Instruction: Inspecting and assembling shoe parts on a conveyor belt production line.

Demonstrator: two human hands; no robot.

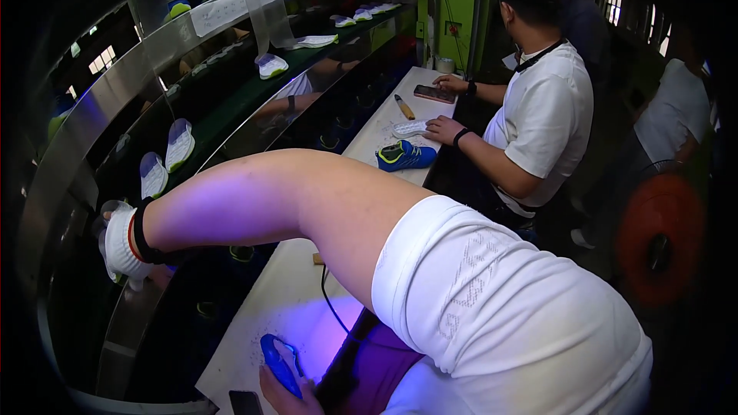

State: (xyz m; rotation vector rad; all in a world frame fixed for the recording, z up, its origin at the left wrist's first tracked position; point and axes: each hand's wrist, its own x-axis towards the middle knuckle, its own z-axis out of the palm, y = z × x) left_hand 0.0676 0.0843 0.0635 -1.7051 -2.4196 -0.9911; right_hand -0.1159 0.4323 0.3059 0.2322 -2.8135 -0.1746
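Note:
My right arm stretches across the view to the rack at the left. My right hand (129, 244), in a white fabric glove with a black wristband, is closed on a pale shoe sole (110, 260); the glove hides much of the sole and the fingers. At the bottom, my left hand (288, 393) holds a blue shoe (280, 363) with its whitish underside partly showing. Violet-blue light falls on the bench beside it. Two white soles (181, 144) with yellow-green edges lie on the dark conveyor belt (211, 98), beyond my right wrist.
A co-worker in white (542, 107) sits farther along the white bench (261, 292), a hand by a white sole (410, 129). Near them lie a blue shoe (406, 156), a yellow-handled tool (404, 107) and a phone (434, 94). A dark phone (245, 402) lies near my left hand.

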